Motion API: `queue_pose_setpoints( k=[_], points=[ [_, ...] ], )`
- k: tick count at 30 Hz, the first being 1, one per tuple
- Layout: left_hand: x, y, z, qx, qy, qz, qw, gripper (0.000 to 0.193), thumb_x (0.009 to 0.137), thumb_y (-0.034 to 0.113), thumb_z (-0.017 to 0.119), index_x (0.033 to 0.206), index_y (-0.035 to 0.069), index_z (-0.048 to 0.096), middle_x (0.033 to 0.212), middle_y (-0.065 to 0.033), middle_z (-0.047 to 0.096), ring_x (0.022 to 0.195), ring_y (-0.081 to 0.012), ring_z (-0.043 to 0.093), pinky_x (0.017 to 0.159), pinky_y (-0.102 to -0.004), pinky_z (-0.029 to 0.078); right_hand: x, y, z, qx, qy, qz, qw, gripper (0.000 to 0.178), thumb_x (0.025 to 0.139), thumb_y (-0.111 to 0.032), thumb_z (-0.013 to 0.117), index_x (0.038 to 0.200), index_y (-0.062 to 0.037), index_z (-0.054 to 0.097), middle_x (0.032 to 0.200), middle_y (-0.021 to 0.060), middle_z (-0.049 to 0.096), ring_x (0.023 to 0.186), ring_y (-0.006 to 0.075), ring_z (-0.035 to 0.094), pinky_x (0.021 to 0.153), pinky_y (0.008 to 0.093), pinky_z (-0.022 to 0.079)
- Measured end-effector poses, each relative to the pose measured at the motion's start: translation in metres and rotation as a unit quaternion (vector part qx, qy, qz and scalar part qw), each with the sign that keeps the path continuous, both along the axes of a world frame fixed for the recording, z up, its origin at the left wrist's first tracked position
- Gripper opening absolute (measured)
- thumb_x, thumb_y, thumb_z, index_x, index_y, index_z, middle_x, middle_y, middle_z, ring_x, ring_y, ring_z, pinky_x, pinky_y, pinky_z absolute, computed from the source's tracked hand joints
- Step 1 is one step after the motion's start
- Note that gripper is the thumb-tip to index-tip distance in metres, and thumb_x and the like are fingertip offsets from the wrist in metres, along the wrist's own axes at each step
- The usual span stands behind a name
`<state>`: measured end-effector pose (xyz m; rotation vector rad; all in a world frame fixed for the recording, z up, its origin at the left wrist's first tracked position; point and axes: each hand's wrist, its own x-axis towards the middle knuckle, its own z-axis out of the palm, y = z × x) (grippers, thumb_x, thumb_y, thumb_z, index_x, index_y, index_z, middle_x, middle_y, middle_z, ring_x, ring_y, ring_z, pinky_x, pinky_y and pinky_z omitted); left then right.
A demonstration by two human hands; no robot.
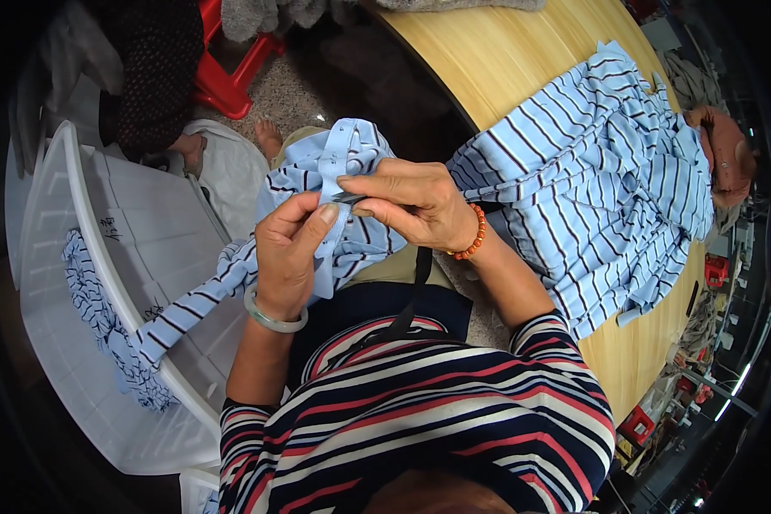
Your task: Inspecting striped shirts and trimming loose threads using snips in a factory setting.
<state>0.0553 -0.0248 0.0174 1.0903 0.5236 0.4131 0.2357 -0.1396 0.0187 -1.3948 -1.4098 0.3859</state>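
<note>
A light blue shirt (370, 242) with dark and white stripes lies gathered over my lap. Its plain pale blue button strip (340, 147) runs up between my hands. My left hand (289, 248), with a pale bangle at the wrist, pinches the strip's edge between thumb and fingers. My right hand (413, 199), wearing an orange bead bracelet, closes around a small dark metal tool that looks like thread snips (346, 198). The tips of the tool rest at the strip, close to my left thumb. Most of its body is hidden by my right fingers.
To the right, a heap of similar striped garments (574, 188) covers part of a curved wooden table (454, 43). At left stands a white plastic bin (68, 188); a striped sleeve hangs over its rim. Beyond are a red stool (236, 86) and another person's bare foot (268, 137).
</note>
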Motion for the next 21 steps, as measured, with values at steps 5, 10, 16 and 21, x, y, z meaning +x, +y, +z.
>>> queue_pose_setpoints(
  k=[5, 10, 16, 21],
  points=[
    [0.0023, -0.0011, 0.0058, -0.057, -0.01, 0.018, 0.998, 0.019, 0.095, 0.006, 0.062, 0.109, -0.005, 0.065, 0.098, -0.0041, 0.068, 0.085, -0.0055, 0.061, 0.08, -0.0204, 0.047, -0.0004, -0.0023, 0.0008, 0.015, 0.013, 0.016, 1.0, 0.033, 0.082, 0.001, 0.072, 0.115, 0.0003, 0.07, 0.072, 0.009, 0.061, 0.059, 0.0164, 0.055, 0.054, 0.0269, 0.042],
    [0.0051, -0.0016, 0.0075, -0.056, -0.007, 0.022, 0.998, 0.019, 0.095, 0.006, 0.062, 0.11, -0.005, 0.065, 0.098, -0.0048, 0.069, 0.086, -0.006, 0.061, 0.08, -0.0207, 0.047, -0.0026, -0.0031, 0.0029, 0.004, 0.02, -0.007, 1.0, 0.031, 0.082, 0.001, 0.072, 0.113, 0.0003, 0.07, 0.07, 0.0087, 0.06, 0.058, 0.0159, 0.054, 0.053, 0.0269, 0.041],
    [0.0031, -0.0011, 0.0049, -0.046, 0.004, 0.009, 0.999, 0.016, 0.095, 0.006, 0.061, 0.107, -0.004, 0.065, 0.095, -0.0025, 0.067, 0.085, -0.0041, 0.058, 0.078, -0.0186, 0.045, -0.0016, -0.0036, 0.0062, 0.009, 0.051, 0.002, 0.999, 0.033, 0.083, 0.001, 0.07, 0.116, 0.0012, 0.068, 0.07, 0.007, 0.059, 0.059, 0.0127, 0.054, 0.055, 0.0265, 0.042],
    [0.0094, -0.0021, 0.0044, -0.002, -0.015, -0.011, 1.0, 0.017, 0.095, 0.006, 0.06, 0.108, -0.004, 0.065, 0.097, -0.0022, 0.066, 0.087, -0.0055, 0.058, 0.08, -0.0209, 0.046, -0.0026, -0.0018, 0.0068, -0.129, 0.133, 0.036, 0.982, 0.032, 0.081, -0.011, 0.078, 0.111, -0.003, 0.069, 0.067, 0.0012, 0.055, 0.059, 0.0071, 0.047, 0.056, 0.0236, 0.039]
  ],
)
